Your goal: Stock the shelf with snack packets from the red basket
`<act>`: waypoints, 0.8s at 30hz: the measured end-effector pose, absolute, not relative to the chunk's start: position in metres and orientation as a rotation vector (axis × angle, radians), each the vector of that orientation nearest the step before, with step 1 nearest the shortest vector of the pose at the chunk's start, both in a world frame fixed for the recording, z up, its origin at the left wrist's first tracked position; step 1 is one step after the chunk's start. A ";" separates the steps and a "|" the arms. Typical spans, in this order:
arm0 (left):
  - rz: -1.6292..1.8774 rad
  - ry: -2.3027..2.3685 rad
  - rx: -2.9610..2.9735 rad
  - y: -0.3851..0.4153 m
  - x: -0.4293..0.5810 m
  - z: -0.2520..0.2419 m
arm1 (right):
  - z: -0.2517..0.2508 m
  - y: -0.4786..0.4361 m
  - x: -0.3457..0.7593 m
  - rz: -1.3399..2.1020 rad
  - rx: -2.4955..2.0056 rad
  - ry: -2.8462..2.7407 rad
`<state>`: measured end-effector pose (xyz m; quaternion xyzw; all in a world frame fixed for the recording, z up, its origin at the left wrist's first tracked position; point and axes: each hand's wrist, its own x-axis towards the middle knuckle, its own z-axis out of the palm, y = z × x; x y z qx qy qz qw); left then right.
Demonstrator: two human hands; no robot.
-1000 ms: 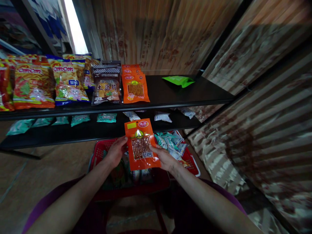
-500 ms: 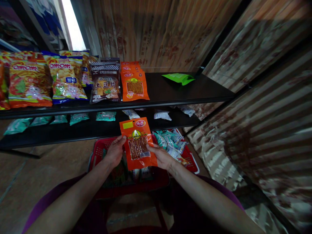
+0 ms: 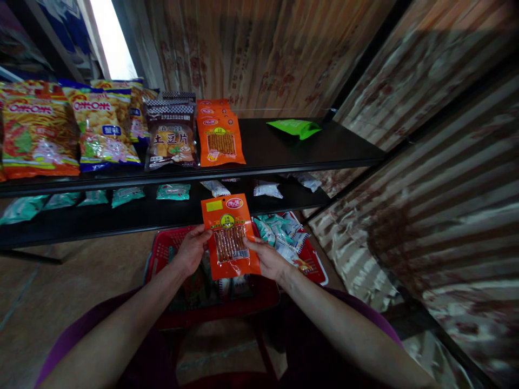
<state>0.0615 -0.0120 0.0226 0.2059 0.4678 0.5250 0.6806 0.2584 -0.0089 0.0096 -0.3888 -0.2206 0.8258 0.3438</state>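
Head view: flat black upper shelf [image 3: 279, 154] running crosswise, glossy plastic snack bags [image 3: 105, 129] standing on its left part.
Held: flat orange plastic packet with a clear window [image 3: 230, 237], below the shelf's front edge.
Left hand [image 3: 192, 250]: thumb and fingers nearly closed, pinching the packet's left edge.
Right hand [image 3: 271, 260]: closed on the packet's right side, thumb across its front.
Shelf's right part: bright green plastic pouch [image 3: 297, 128], lying down.
Below shelf, nearer camera: red perforated plastic basket [image 3: 159, 252].
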 end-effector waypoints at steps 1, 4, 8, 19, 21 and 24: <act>1.178 1.061 0.462 -0.012 0.062 0.022 | 0.010 -0.009 0.258 2.143 -1.008 -0.571; 1.176 1.080 0.476 -0.011 0.062 0.022 | 0.011 -0.008 0.256 2.149 -0.992 -0.565; 1.139 1.075 0.498 -0.010 0.064 0.023 | 0.011 -0.003 0.255 2.128 -0.994 -0.531; 1.148 1.134 0.510 -0.011 0.061 0.016 | 0.014 0.000 0.261 2.128 -0.896 -0.634; 1.134 1.156 0.540 -0.011 0.060 0.015 | 0.014 -0.001 0.261 2.118 -0.909 -0.652; 1.158 1.276 0.611 -0.012 0.058 0.013 | 0.012 -0.003 0.258 2.069 -0.969 -0.670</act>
